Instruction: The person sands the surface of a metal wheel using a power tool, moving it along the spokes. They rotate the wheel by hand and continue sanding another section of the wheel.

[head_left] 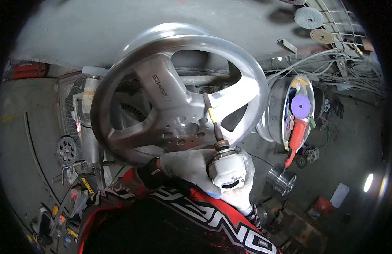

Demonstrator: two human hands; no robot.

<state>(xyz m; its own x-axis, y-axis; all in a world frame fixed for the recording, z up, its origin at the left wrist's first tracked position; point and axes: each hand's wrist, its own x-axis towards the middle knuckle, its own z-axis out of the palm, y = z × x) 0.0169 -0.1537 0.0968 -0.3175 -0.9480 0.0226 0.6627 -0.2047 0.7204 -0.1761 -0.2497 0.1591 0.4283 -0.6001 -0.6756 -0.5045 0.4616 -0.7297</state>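
Observation:
A large silver alloy wheel (158, 76) with "AMG" lettering on one spoke stands in front of me, its spoked face toward me. Both my gloved hands are wrapped around a white die grinder (228, 167). My left hand (188, 166) closes on its body from the left, and my right hand (243, 186) grips it from the right and below. From the grinder's collar a long thin shaft (212, 114) with a yellow band reaches up over the hub. Its dark tip is at the base of the right spoke; contact is hard to confirm.
Right of the wheel, a second rim (275, 111) holds a red polisher (296, 143) with a purple pad (300, 106). Cables (331, 63) bunch at upper right, near abrasive discs (309, 18). A metal cylinder (90, 139) stands left; assorted tools lie at lower left.

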